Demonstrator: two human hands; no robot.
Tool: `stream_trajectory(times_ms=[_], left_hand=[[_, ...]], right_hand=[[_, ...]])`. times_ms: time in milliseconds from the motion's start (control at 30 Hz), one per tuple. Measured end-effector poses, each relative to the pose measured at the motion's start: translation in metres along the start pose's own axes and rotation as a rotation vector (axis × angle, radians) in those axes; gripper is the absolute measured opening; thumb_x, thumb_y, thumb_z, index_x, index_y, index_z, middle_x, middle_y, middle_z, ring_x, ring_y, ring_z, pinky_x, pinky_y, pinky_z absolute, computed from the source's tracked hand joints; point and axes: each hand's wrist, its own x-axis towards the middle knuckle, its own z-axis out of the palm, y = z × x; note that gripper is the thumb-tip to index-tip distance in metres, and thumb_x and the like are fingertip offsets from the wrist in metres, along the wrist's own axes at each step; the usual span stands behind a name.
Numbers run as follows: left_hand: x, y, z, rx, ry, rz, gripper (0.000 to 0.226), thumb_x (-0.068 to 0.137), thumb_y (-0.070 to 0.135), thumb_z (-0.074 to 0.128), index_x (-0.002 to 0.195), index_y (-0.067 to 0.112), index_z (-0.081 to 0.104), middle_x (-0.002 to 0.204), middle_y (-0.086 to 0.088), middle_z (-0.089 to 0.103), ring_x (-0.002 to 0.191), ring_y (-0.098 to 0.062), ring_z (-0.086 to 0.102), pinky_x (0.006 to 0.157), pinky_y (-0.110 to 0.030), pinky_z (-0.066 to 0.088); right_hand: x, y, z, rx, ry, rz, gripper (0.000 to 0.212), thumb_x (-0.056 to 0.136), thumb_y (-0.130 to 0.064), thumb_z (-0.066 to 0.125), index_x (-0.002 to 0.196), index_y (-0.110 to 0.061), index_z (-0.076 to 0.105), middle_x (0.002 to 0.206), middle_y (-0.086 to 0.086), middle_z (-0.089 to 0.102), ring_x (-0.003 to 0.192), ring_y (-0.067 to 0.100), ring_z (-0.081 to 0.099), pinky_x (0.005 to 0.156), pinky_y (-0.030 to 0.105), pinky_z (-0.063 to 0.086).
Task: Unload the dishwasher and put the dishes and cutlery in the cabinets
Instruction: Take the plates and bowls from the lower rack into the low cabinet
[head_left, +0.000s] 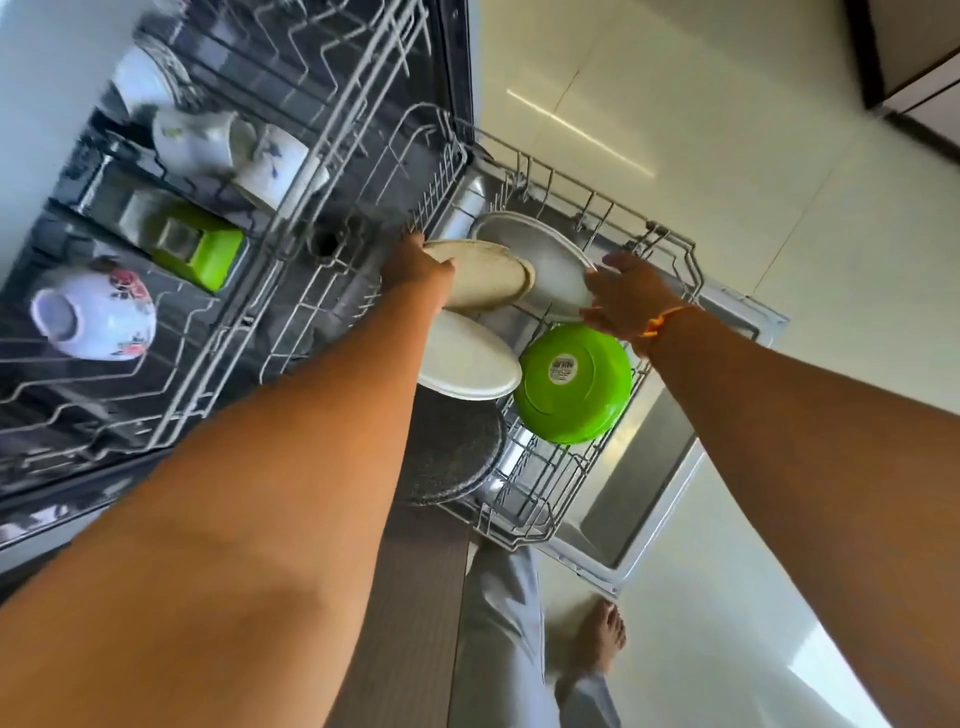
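Lower rack (680, 260): cream plate (485, 280) held in slots, left hand (415, 265) fingers curled round rim; right hand (623, 301) fingers spread at steel plate (550, 254) rim. Advice: lift each straight up, clear of tines

Lower rack (675, 249): plates (467, 364) along the left edge, inverted bowl (574, 384) just beside them at the right edge. Upper rack (332, 130): cups (270, 161).
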Motion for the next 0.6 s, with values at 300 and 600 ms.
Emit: stream_trajectory(times_ms=[300,600], left_hand=[[-0.020,0.001,-0.009,0.153,0.089,0.092,0.024,0.080,0.014,0.075,0.104,0.011,0.073,0.099,-0.013,0.074,0.094,-0.028,0.070,0.086,-0.033,0.057],[-0.082,0.005,-0.011,0.230,0.222,0.328,0.022,0.089,0.009,0.068,0.111,0.010,0.071,0.105,-0.014,0.073,0.096,-0.029,0.068,0.081,-0.036,0.056]], right_hand=[[-0.006,-0.013,0.018,-0.461,0.191,-0.118,0.035,0.091,-0.031,0.068,0.125,-0.023,0.060,0.127,0.012,0.064,0.117,0.035,0.059,0.094,0.039,0.047],[-0.042,-0.017,0.007,-0.488,0.391,-0.233,0.023,0.092,-0.018,0.052,0.111,-0.027,0.062,0.102,0.015,0.069,0.093,0.038,0.066,0.066,0.032,0.041]])
